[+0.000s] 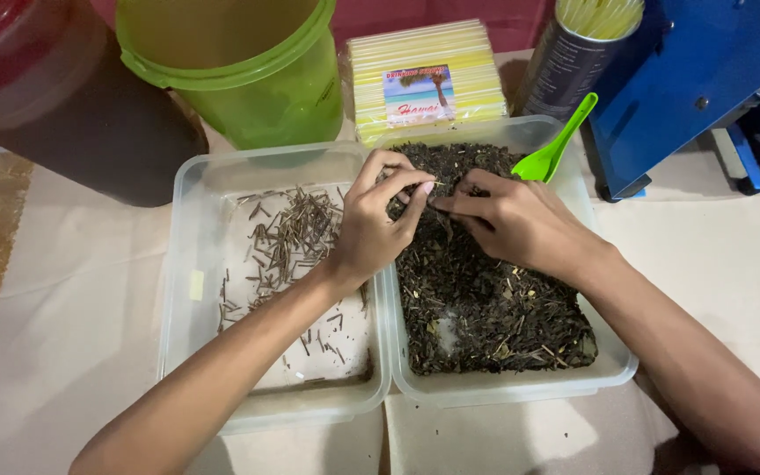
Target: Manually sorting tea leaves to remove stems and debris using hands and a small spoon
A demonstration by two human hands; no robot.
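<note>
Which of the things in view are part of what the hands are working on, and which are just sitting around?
In use:
- left hand and right hand, fingertips meeting over the dried leaves
- right tub holding those leaves
- left tub with picked-out stems

Lying about:
- green scoop
- green bucket
- pack of straws
- dark container
- blue machine

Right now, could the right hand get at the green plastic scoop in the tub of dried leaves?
Probably yes. The right hand rests over the dried leaves in the right clear tub, and the green scoop leans on the tub's far rim just beyond its fingers, with nothing between them. Its fingertips are pinching at leaves with the left hand.
</note>
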